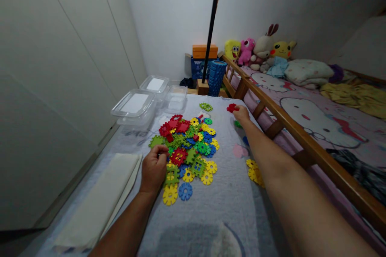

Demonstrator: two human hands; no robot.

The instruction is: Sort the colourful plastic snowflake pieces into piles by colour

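Note:
A heap of plastic interlocking pieces (196, 147) in red, green, yellow and blue covers the middle of the cloth. My left hand (153, 168) rests at the heap's left edge, its fingers curled in; whatever they hold, if anything, is hidden. Out at the far right, my right hand (242, 115) pinches a red interlocking piece (231, 107) just over the cloth. A green piece (237, 124) lies beneath that wrist. Partly behind my right forearm are a blue piece (245, 141) and several yellow flower pieces (255, 172). One light green piece (206, 107) lies apart beyond the heap.
Clear plastic boxes with lids (134, 104) stand at the back left. Folded cream fabric (102, 196) lies at the left. A wooden bed rail (280, 120) runs along the right side. Behind the table rise a black pole (212, 24) and a blue foam roller (217, 78).

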